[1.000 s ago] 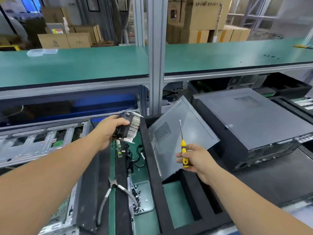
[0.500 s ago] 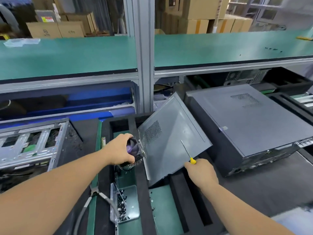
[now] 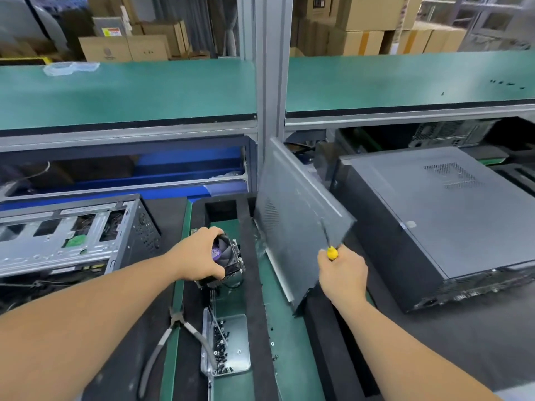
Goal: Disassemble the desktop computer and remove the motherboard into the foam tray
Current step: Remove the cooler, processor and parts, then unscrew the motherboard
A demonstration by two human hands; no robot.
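Your left hand (image 3: 199, 256) grips the CPU cooler (image 3: 227, 263) from above, fingers curled round its fan housing, and holds it low in a compartment of the black foam tray (image 3: 254, 299), over the green floor there; whether it touches the floor you cannot tell. Your right hand (image 3: 343, 274) is closed round the yellow handle of a screwdriver (image 3: 330, 244), its shaft pointing up and away across the grey side panel (image 3: 292, 224) — that panel leans tilted in the tray, just right of the cooler.

The opened computer case (image 3: 72, 238) lies at your left, well apart from the tray's compartments; a patch of green board shows inside its metal frame, but the motherboard itself is mostly hidden. A closed desktop computer (image 3: 428, 221) lies at your right. Near you, pliers (image 3: 173, 340) rest beside a clear box of dark screws (image 3: 225, 348) — the box sits in the same tray compartment as the cooler.
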